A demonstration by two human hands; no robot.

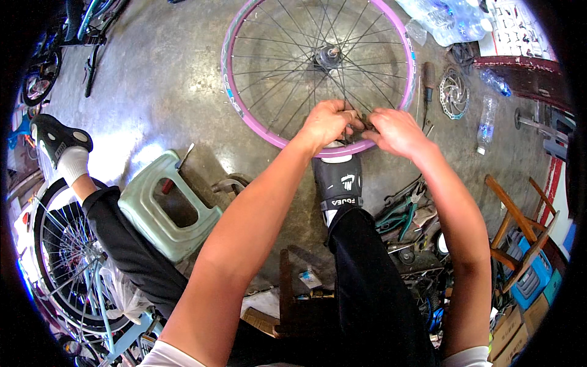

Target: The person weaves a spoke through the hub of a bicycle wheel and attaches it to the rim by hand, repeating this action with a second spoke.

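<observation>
The left hand (328, 124) and right hand (394, 132) are curling at the near edge of the wheel (328, 59); whether they are gripping anything, I cannot tell. The wheel is lying over 1 shoe (338, 183), its purple rim (354, 149) circling black spokes (314, 88) meeting at a dark hub (329, 57).

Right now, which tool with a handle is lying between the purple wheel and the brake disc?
In the head view, a brown-handled screwdriver lies between the purple wheel and the brake disc.

Shiny grey floor (165, 92), pale green stool (139, 199), wooden frame (511, 208) at right
</observation>
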